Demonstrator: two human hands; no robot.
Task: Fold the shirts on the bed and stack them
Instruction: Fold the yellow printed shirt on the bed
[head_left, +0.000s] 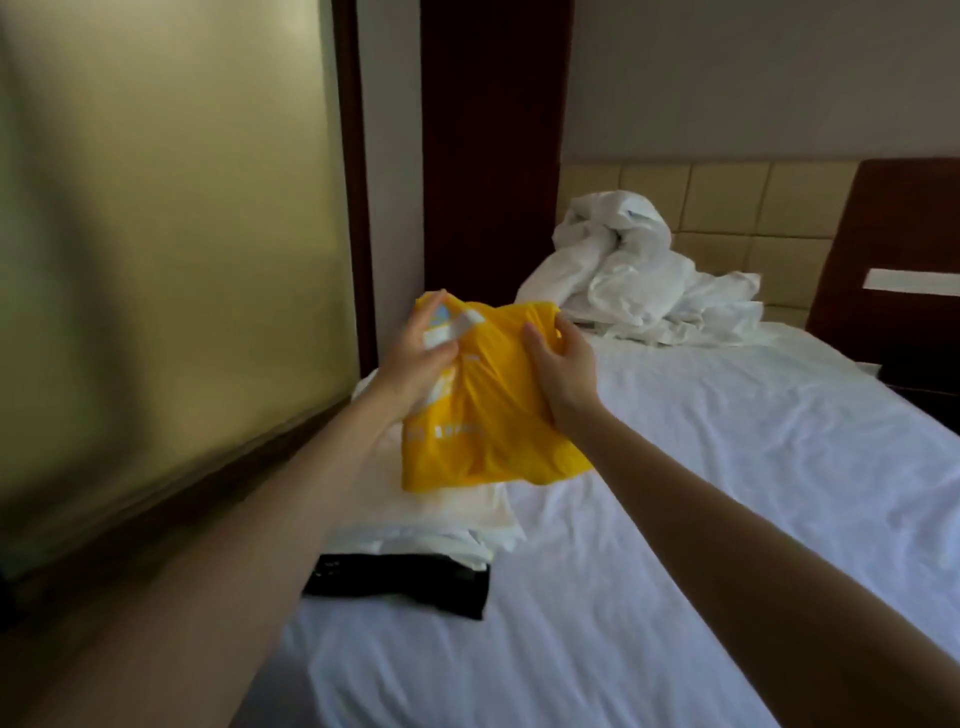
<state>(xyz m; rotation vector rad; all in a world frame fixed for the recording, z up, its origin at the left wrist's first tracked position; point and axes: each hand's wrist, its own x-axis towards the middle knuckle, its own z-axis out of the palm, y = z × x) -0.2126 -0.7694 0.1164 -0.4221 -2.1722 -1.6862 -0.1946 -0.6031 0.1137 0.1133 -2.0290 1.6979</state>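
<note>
My left hand (421, 356) and right hand (563, 371) grip the yellow shirt (488, 421); cloth dangling below my fingers may disturb the white pile (447, 514).

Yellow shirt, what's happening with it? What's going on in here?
A person holds the yellow shirt up over the bed, the left hand gripping one side and the right hand the other. It is bunched, not folded yet. Below it lies a pile of white clothes, with a black garment at its near edge. Crumpled white bedding sits by the headboard.

Thin yellow cloth shirt (498, 415), creased matt white bedsheet (727, 493), glossy dark wood headboard (893, 234).
</note>
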